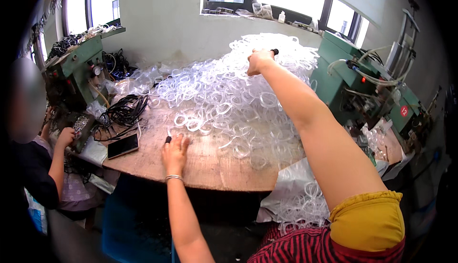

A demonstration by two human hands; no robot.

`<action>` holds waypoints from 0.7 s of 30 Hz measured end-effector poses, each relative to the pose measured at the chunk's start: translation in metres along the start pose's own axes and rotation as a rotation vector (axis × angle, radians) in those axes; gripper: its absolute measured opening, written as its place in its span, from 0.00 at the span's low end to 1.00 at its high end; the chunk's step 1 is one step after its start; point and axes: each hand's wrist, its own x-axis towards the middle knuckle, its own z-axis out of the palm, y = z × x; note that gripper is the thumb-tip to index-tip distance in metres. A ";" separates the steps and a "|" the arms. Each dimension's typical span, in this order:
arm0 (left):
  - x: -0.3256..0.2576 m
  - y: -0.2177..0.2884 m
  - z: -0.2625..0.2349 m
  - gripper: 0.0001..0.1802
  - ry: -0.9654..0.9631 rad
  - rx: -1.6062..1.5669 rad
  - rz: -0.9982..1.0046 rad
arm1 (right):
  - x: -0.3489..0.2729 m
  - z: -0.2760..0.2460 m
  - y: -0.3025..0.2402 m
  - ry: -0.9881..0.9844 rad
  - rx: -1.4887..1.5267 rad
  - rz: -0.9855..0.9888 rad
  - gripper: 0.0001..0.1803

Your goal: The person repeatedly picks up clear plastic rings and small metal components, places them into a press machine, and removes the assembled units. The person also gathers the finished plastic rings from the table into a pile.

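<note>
A large heap of clear plastic rings (210, 91), like short coiled tubing, spreads over the worn wooden table (229, 179). My right arm reaches far across it. At the top of the heap my right hand (261, 62) is bent down with its fingers curled in; what they hold, if anything, is hidden. A black cover shows on one of its digits. Near the table's front edge my left hand (175, 154) rests on the wood, fingers stretched toward the nearest loose rings. It has a black-covered digit too, and a bangle circles the wrist.
A dark-screened phone (123, 146) and a bundle of black cables (126, 110) lie left. Green machines (78, 72) flank the table, the right one (336, 67) with hoses. More rings sit in a white bag (305, 201) at my lap. Another person's hand (66, 136) works at left.
</note>
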 end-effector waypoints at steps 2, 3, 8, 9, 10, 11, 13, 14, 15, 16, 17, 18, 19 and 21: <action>-0.015 0.027 0.015 0.40 -0.026 0.058 -0.008 | -0.013 0.012 0.011 0.019 -0.003 0.009 0.30; -0.023 0.050 0.032 0.40 -0.049 0.059 0.000 | -0.023 0.020 0.020 0.019 -0.016 0.017 0.30; -0.068 0.149 0.092 0.44 -0.070 -0.009 0.053 | -0.074 0.040 0.024 0.036 0.021 0.045 0.30; -0.075 0.167 0.094 0.44 -0.063 -0.030 0.093 | -0.089 0.039 0.028 0.039 0.000 0.043 0.30; -0.085 0.179 0.094 0.39 -0.007 -0.079 0.164 | -0.101 0.040 0.031 0.040 -0.022 0.044 0.30; -0.089 0.182 0.088 0.36 0.020 -0.217 0.125 | -0.110 0.040 0.029 0.043 -0.045 0.035 0.30; -0.102 0.183 0.079 0.32 0.045 -0.488 0.048 | -0.125 0.049 0.026 0.056 -0.015 -0.004 0.26; -0.106 0.172 0.074 0.25 0.251 -0.637 -0.019 | -0.127 0.048 0.005 0.014 0.010 -0.042 0.26; -0.109 0.174 0.080 0.26 0.322 -0.619 -0.009 | -0.138 0.049 0.005 -0.045 0.025 -0.046 0.26; -0.110 0.174 0.085 0.26 0.395 -0.598 -0.001 | -0.149 0.051 0.004 -0.144 0.097 -0.067 0.27; -0.115 0.172 0.090 0.26 0.470 -0.571 0.000 | -0.163 0.055 -0.001 -0.245 0.171 -0.098 0.28; -0.120 0.176 0.089 0.27 0.447 -0.548 0.014 | -0.174 0.062 -0.004 -0.306 0.212 -0.123 0.27; -0.125 0.178 0.088 0.27 0.317 -0.493 0.001 | -0.185 0.072 -0.007 -0.367 0.254 -0.149 0.27; -0.130 0.200 0.091 0.27 0.045 -0.407 0.010 | -0.173 0.139 0.007 -0.304 0.370 -0.232 0.22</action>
